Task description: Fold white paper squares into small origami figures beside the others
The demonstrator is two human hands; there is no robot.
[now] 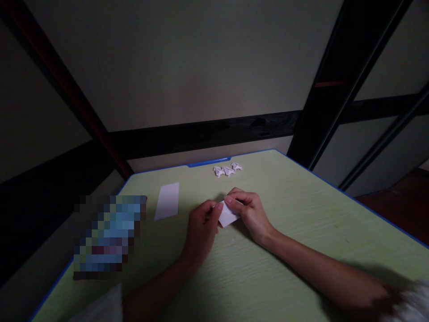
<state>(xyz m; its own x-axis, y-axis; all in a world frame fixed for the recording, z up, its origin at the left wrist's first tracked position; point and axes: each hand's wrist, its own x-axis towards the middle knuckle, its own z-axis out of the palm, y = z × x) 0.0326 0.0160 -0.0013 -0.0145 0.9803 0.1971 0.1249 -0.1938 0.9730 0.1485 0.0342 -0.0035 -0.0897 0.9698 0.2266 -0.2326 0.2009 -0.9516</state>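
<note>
A small piece of folded white paper [228, 216] is held between both hands over the middle of the table. My left hand [202, 228] pinches its left corner between thumb and fingers. On the other side, my right hand [251, 212] grips the upper right part, thumb on top and fingers behind. The paper's lower part points toward me, and the fingers hide its upper edge. Beyond the hands sit three small folded white paper figures [228, 171], close together near the far edge.
A flat white paper sheet [167, 201] lies left of the hands. Farther left is a pixelated, blurred rectangular object [110, 237] at the table's edge. The pale green table [301, 214] has a blue rim and a blue handle-like strip [209, 162] at the back, against a panelled wall.
</note>
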